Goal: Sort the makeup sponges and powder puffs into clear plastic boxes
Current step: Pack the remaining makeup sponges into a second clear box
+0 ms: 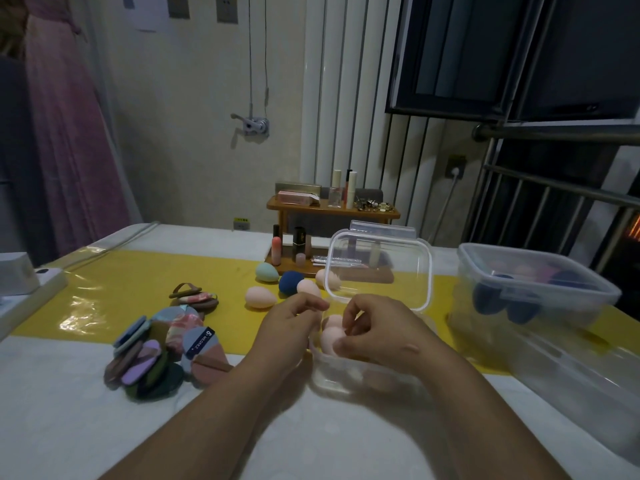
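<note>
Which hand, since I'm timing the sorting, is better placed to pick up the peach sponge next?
Left. The left hand is nearest the peach sponge on the mat; the right hand is farther, over the small box, fingers curled on a pink sponge.

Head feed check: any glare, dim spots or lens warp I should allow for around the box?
Head view: dim overall; bright glare patches on the yellow cover; the small clear box reads faint against the white table; wide-angle warp slants the window bars at right; the pink sponge pinched by the right hand is legible.
</note>
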The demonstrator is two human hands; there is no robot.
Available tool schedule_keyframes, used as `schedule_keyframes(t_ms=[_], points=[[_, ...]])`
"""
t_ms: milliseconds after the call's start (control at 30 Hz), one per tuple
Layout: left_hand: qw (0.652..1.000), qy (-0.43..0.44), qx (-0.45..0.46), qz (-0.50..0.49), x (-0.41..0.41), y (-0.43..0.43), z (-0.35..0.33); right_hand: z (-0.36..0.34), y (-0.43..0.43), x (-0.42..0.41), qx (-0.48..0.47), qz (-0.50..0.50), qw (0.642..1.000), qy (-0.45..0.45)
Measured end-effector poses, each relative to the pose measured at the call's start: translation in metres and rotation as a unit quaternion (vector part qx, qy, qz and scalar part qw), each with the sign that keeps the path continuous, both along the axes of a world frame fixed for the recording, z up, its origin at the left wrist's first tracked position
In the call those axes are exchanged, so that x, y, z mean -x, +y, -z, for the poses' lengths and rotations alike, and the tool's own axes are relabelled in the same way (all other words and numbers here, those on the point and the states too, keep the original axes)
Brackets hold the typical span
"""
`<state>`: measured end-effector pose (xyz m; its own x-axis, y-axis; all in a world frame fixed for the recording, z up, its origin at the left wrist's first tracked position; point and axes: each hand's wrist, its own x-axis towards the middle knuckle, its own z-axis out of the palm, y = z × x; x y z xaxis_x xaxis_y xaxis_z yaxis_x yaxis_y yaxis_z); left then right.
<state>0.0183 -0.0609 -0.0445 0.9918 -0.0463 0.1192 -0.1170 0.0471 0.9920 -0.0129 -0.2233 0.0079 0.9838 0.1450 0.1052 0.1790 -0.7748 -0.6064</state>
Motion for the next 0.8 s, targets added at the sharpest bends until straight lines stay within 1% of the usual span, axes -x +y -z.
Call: schedule_keyframes(t_ms=[200, 367, 533, 667, 800], points=[[1.000, 0.003, -0.007, -0.012, 0.0010, -0.0009, -0.0019, -0.0004, 0.0045, -0.0005, 0.065, -0.010, 0.998, -0.001], [1.000, 0.016, 0.009, -0.009, 0.0019, -0.0034, -0.0011, -0.0036, 0.0076, 0.0009, 0.104, -0.010, 0.995, -0.004], [1.000, 0.021, 0.004, -0.004, 0.0014, -0.0022, -0.0002, -0.0027, 0.0052, -0.0005, 0.090, -0.003, 0.996, 0.011], [1.000, 0.013, 0.007, -0.007, 0.0012, -0.0030, 0.0006, -0.0007, 0.0021, -0.0026, 0.074, 0.013, 0.997, -0.001], [0.999, -0.011, -0.040, -0.011, 0.0064, 0.0004, -0.0081, -0.0020, 0.0020, -0.0019, 0.044, 0.025, 0.999, -0.018]])
